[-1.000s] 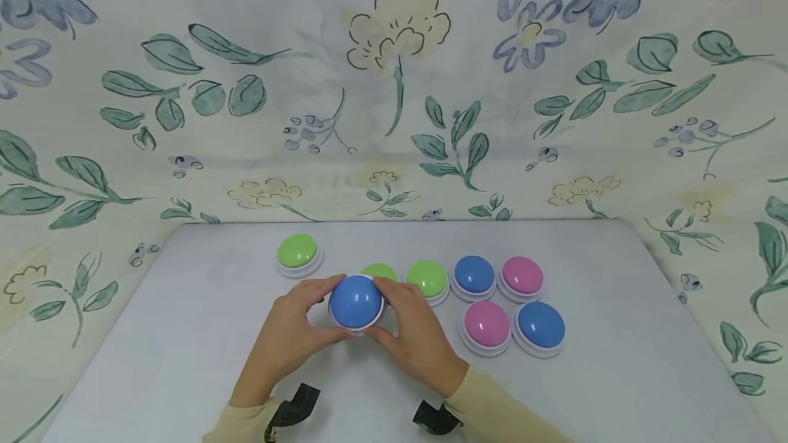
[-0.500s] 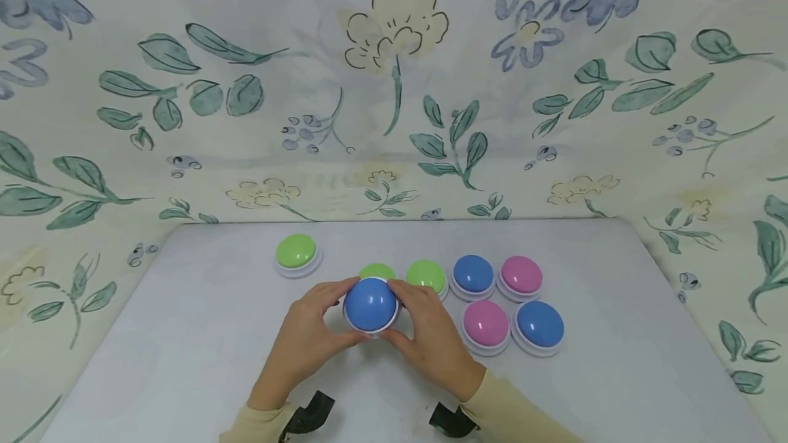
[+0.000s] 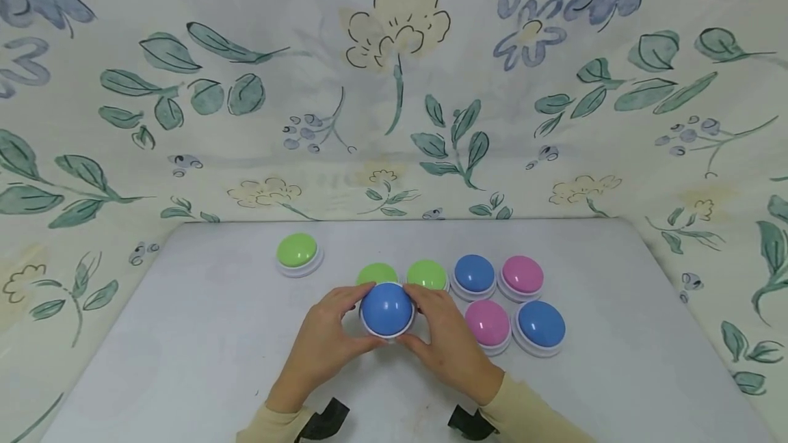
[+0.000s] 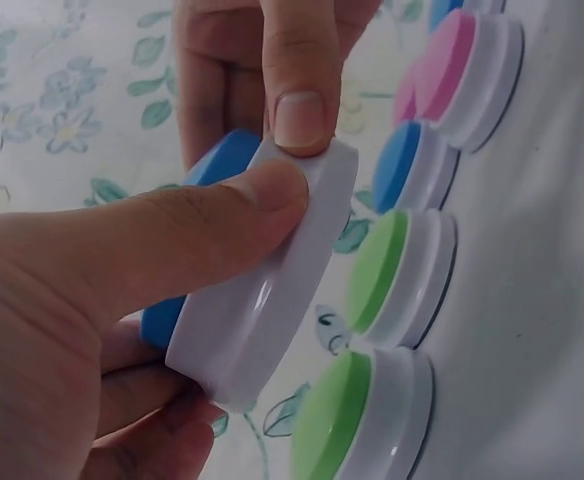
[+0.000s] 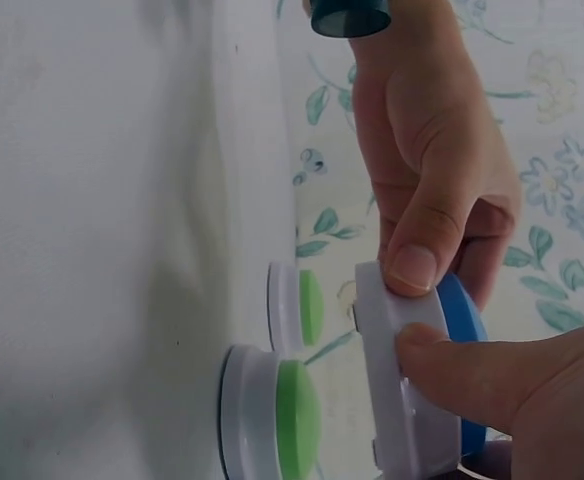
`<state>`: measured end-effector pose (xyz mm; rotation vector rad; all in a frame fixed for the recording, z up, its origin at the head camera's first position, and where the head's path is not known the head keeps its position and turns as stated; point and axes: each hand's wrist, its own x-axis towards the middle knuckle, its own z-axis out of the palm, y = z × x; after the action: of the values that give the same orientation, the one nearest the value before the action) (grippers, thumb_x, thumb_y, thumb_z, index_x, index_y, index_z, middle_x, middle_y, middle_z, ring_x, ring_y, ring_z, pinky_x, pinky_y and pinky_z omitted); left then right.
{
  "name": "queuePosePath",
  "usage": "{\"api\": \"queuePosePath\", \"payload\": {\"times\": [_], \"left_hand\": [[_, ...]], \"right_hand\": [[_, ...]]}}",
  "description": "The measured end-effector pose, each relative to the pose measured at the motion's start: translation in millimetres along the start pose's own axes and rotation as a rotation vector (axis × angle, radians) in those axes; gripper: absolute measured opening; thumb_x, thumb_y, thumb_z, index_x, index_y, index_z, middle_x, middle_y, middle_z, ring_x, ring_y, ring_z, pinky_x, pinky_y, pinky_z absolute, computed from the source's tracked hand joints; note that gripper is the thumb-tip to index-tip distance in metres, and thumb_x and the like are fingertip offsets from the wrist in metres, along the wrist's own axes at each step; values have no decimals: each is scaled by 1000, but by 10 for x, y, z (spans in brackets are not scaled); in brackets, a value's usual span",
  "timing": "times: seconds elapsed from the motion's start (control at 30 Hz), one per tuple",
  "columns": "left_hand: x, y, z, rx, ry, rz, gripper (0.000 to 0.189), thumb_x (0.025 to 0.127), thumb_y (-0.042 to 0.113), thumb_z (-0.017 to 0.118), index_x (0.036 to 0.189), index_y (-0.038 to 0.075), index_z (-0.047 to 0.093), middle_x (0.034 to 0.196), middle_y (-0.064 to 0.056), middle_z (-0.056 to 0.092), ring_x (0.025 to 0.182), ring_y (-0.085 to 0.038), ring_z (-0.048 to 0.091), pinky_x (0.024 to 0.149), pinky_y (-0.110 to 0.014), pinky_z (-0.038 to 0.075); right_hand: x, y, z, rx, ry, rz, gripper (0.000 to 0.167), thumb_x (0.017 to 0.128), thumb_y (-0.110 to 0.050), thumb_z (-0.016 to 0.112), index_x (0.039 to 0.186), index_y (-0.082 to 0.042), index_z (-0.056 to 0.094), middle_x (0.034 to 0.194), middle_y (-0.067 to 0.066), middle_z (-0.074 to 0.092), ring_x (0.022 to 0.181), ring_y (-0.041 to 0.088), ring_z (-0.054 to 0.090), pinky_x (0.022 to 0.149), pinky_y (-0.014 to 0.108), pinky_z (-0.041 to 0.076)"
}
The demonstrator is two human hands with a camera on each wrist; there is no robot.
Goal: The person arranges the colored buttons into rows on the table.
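A round push button with a blue dome and white base (image 3: pixel 386 309) is held between both hands, raised above the white table. My left hand (image 3: pixel 326 337) grips its left side, with the thumb on the white base (image 4: pixel 262 300) in the left wrist view. Opposite it, my right hand (image 3: pixel 454 344) pinches the right side, and its thumb (image 5: pixel 427 345) presses the base in the right wrist view. Just behind the held button sits a green button (image 3: pixel 377 273), partly covered by it. Another green button (image 3: pixel 426 275) stands behind my right fingers.
On the right are a blue button (image 3: pixel 474 273), a pink button (image 3: pixel 522 274), a nearer pink button (image 3: pixel 488 322) partly behind my right hand, and a nearer blue button (image 3: pixel 541 324). A lone green button (image 3: pixel 297 250) stands back left. Flowered cloth (image 3: pixel 332 176) rises behind the table (image 3: pixel 185 333).
Both hands have moved to the right and slightly nearer, carrying the blue button along. The buttons on the table have stayed where they were.
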<state>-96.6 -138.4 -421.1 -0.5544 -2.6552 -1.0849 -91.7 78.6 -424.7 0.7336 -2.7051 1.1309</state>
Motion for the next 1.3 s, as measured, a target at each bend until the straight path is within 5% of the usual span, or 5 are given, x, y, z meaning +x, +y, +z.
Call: {"api": "queuePosePath", "payload": {"times": [0.47, 1.3], "left_hand": [[-21, 112, 155, 44, -42, -37, 78, 61, 18, 98, 131, 6, 64, 126, -7, 67, 117, -25, 62, 99, -46, 53], [-80, 115, 413, 67, -89, -5, 82, 60, 24, 98, 130, -1, 62, 127, -13, 67, 118, -29, 62, 102, -45, 51]], "right_hand": [[-31, 83, -113, -57, -77, -21, 74, 79, -15, 88, 141, 1, 51, 137, 12, 59, 125, 31, 54, 105, 46, 49], [-51, 194, -183, -193, -204, -39, 73, 75, -15, 89, 135, 6, 55, 131, 18, 62, 120, 33, 59, 103, 46, 51]]}}
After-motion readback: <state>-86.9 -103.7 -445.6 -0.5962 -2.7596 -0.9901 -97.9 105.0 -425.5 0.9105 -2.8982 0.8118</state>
